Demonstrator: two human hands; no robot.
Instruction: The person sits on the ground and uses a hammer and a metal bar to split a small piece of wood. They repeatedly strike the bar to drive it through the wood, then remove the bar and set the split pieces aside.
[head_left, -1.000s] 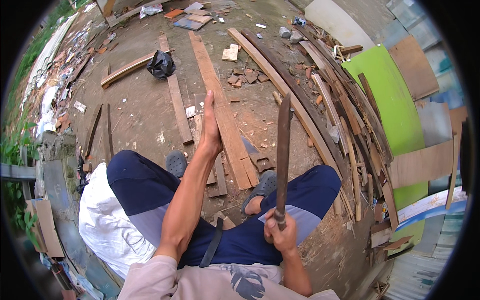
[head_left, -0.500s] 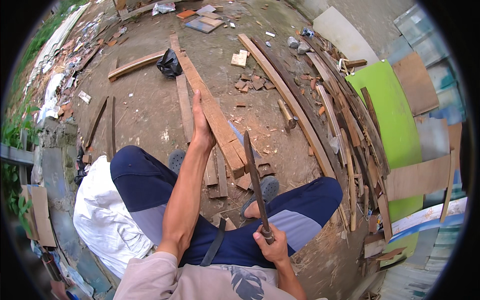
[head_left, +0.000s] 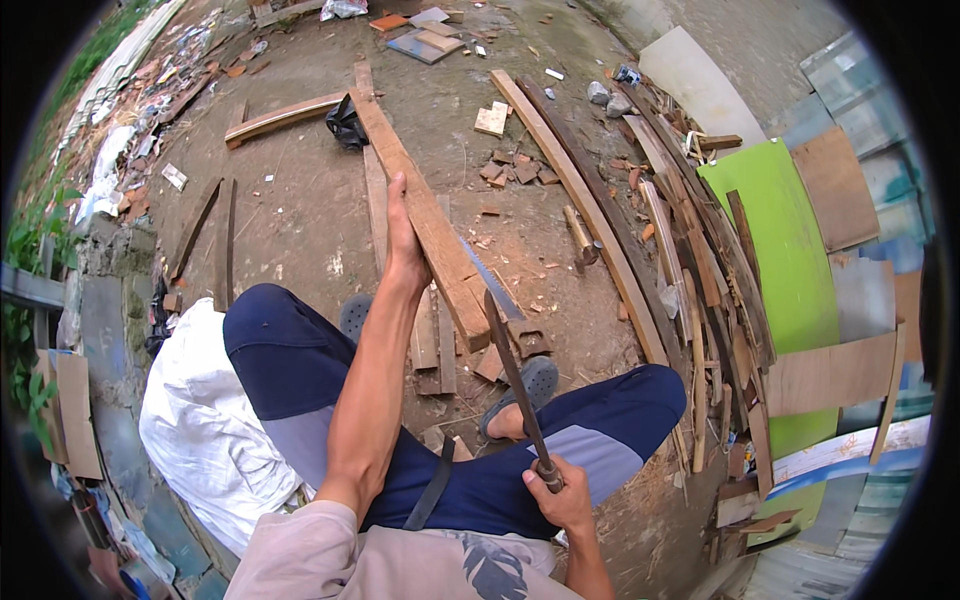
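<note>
My left hand (head_left: 403,240) is wrapped round a long wooden beam (head_left: 425,205), its thumb lying along the top face. The beam slants from far left toward me, and its near end hangs between my knees. In my right hand (head_left: 560,492) is a dark, long, narrow file (head_left: 516,378), gripped by its brown handle. The file points up and away from me, its tip close beside the beam's near end; whether they touch I cannot tell. Partly hidden beneath the beam lies a saw with a bluish toothed blade (head_left: 490,278).
A hammer (head_left: 578,235) lies on the dirt right of the beam, near small wood offcuts (head_left: 520,168). Long planks (head_left: 590,200) and piled scrap wood line the right, before a green panel (head_left: 785,240). A white cloth (head_left: 205,430) is by my left knee; a black bag (head_left: 345,125) lies farther off.
My right hand and the file have shifted slightly right and toward me. The file's tip has dropped a little beside the beam's end. My left hand keeps its hold; the view has turned slightly.
</note>
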